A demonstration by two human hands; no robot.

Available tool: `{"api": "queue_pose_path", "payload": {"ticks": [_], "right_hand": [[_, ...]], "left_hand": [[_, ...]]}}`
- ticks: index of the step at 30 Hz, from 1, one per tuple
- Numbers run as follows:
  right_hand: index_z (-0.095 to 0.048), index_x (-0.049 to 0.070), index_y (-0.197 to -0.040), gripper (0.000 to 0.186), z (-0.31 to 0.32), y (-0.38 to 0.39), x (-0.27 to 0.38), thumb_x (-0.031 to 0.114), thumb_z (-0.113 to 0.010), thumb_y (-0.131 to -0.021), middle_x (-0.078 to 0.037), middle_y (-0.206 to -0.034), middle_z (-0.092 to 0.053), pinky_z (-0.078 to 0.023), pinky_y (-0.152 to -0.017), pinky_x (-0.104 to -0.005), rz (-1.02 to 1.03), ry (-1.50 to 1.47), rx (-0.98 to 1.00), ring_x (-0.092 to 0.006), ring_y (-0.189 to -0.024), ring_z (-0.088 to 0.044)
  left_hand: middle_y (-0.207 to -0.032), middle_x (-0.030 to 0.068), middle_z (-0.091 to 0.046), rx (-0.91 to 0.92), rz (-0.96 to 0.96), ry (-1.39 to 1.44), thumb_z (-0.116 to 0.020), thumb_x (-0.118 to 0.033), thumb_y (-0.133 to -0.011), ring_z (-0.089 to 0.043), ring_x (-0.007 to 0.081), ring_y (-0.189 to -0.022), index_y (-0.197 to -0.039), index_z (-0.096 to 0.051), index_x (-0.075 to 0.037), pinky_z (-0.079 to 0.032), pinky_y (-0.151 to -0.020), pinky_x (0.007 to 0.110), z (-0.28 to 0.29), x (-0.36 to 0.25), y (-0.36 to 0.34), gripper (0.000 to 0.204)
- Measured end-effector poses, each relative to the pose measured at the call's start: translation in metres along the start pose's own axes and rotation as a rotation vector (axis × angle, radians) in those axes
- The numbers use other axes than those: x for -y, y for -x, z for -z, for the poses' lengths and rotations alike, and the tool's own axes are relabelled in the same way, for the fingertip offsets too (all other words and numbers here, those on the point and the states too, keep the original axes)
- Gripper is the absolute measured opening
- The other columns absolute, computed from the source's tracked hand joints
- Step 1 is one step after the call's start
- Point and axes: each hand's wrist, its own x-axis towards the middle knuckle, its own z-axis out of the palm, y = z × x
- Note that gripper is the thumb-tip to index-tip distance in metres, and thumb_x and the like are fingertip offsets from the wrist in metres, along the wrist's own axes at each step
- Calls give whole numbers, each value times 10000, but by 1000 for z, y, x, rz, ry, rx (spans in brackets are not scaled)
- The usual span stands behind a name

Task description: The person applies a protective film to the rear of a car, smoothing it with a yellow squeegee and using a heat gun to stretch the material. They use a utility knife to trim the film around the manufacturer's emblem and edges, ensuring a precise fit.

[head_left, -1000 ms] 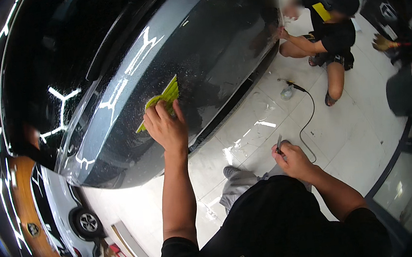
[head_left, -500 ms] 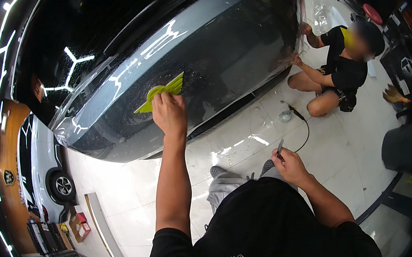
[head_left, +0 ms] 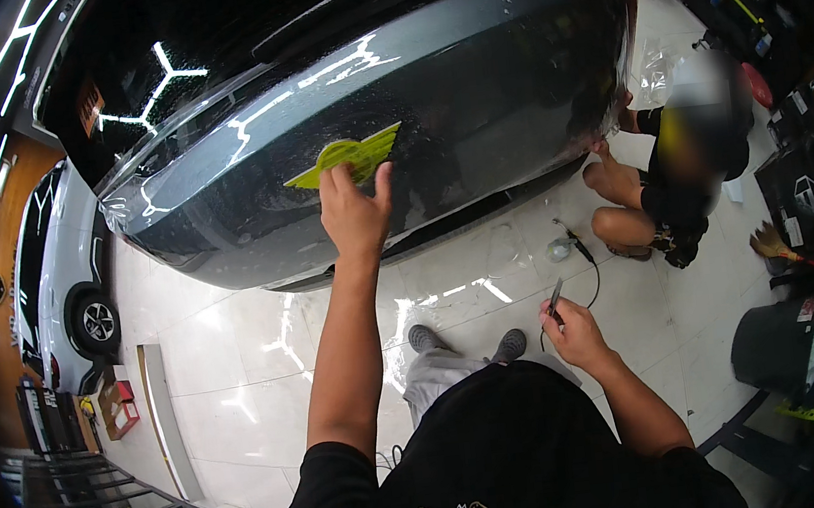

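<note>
A dark grey car body panel (head_left: 496, 66), wet-looking and covered by clear film, spans the upper middle. My left hand (head_left: 356, 215) has its fingers on the lower edge of a yellow-green, wing-shaped squeegee (head_left: 367, 152), which lies against the panel; my thumb stands apart at its right. My right hand (head_left: 580, 338), lower and away from the car, is closed round a slim cutter knife (head_left: 556, 294) whose grey blade points up. Loose clear film (head_left: 117, 213) hangs wrinkled at the panel's left corner.
A person in black (head_left: 693, 145) crouches at the panel's right end, hands by its edge. On the floor lie a spray nozzle with a black hose (head_left: 580, 248). A black bin (head_left: 779, 344) stands at right. Far left are a white car (head_left: 72, 279) and a red-and-white box (head_left: 119, 408).
The whole view has shifted, so the car sits higher. My left thumb has spread from the fingers on the squeegee. The crouching person's head has moved; the knife stays in my right hand.
</note>
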Motion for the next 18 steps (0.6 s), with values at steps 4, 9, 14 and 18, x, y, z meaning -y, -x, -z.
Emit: {"api": "queue_pose_path", "payload": {"ticks": [4, 9, 14, 18], "right_hand": [[-609, -18, -961, 162, -3, 0, 17, 131, -595, -898, -194, -824, -642, -515, -640, -383, -11, 38, 53, -333, -712, -642], [-612, -5, -969, 160, -15, 4, 23, 137, -604, -893, -190, -828, -644, -514, -640, -383, -32, 58, 32, -330, -728, -646], [-619, 9, -977, 163, -26, 6, 23, 149, -610, -894, -189, -825, -645, -517, -644, -387, -9, 115, 46, -331, -732, -650], [-612, -6, -962, 170, -29, 0, 28, 151, -610, -896, -195, -824, -644, -517, -646, -395, -58, 50, 50, -337, -726, -651]], "left_hand": [[-894, 141, -556, -37, -64, -101, -704, -279, -820, -589, 322, -810, -912, -555, -28, -504, -658, 405, -6, -4, -13, 306], [-864, 144, -556, -15, -68, -123, -650, -179, -819, -592, 323, -798, -871, -549, -35, -505, -651, 409, -9, -5, -16, 184], [-854, 161, -570, -5, 11, -21, -605, -119, -815, -586, 350, -741, -843, -548, -19, -495, -650, 448, -10, 6, -21, 118], [-790, 167, -570, 30, 180, 121, -588, -89, -811, -574, 364, -692, -804, -537, 1, -487, -643, 432, -3, 13, -17, 104]]}}
